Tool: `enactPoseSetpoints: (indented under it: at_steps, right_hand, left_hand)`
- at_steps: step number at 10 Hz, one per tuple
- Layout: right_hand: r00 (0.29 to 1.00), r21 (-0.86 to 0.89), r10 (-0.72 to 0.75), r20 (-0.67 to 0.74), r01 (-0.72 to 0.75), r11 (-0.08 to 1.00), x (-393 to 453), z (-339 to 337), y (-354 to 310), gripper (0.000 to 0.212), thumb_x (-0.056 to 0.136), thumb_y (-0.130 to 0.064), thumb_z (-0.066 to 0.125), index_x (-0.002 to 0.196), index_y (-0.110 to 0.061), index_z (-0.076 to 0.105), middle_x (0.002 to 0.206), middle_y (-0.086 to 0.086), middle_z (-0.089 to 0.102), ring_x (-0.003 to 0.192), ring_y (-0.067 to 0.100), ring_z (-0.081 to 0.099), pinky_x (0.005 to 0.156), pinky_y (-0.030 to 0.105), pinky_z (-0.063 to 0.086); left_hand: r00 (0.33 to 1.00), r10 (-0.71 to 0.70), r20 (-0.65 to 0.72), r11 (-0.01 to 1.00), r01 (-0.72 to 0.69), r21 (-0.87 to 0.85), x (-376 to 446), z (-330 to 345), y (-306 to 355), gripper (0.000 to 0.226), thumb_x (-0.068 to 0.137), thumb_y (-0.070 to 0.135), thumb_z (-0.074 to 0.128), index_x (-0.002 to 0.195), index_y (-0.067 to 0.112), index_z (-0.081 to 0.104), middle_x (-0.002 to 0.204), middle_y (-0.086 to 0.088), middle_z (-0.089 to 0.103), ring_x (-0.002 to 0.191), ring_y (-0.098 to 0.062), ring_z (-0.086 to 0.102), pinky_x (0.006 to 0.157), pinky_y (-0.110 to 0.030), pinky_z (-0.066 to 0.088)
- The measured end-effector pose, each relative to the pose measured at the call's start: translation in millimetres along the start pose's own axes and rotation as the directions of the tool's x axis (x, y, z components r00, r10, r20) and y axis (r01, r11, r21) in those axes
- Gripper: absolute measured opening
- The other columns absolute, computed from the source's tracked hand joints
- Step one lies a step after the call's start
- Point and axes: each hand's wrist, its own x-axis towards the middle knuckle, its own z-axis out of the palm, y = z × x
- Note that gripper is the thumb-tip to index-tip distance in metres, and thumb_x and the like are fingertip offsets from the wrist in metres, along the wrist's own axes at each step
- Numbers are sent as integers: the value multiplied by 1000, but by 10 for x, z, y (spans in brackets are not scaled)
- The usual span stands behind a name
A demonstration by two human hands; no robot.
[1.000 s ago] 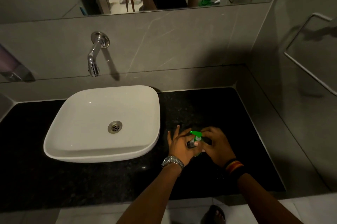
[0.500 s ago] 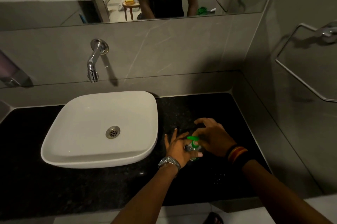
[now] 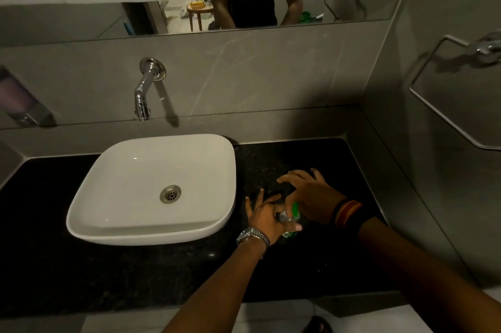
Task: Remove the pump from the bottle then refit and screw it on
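Observation:
A small bottle (image 3: pixel 289 233) with a green label stands on the black counter (image 3: pixel 162 273), right of the basin. My left hand (image 3: pixel 264 217) wraps its body from the left, thumb across the front. The green pump (image 3: pixel 295 209) sits on top of the bottle. My right hand (image 3: pixel 309 197) is over the pump with thumb and palm on it and the other fingers spread. Most of the bottle is hidden by both hands.
A white square basin (image 3: pixel 151 189) sits left of the hands, under a chrome wall tap (image 3: pixel 143 91). A grey wall with a metal towel ring (image 3: pixel 455 99) closes the right side. A wall dispenser (image 3: pixel 16 99) is at far left. The counter's front edge is near my forearms.
My right hand has turned over the pump, its fingers fanning out further back. The green pump head has swung round. My left hand stays on the bottle. The camera has tilted slightly.

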Motion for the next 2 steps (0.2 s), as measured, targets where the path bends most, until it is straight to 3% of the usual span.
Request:
enactPoseSetpoints:
  at_steps: [1,2]
  right_hand:
    - [1000,42,-4,3,4,999,-107,-56,-42,32,83,-22,64,102,-47,70,159,-12,20,149,24,11,116,65,8]
    - [992,184,25,-123,-2,983,-267,-258,0,49,85,-16,61,121,-49,62,161,-9,23,149,22,16,121,53,9]
  left_hand:
    - [998,22,66,994,-29,107,-48,-77,43,73,57,78,73,124,52,61,162,9,27,153,-21,-7,111,-50,-25]
    - [986,42,163,950,-90,299,-1,-300,50,112,57,67,82,152,47,24,167,-9,9,153,-31,-1,119,-52,-11]
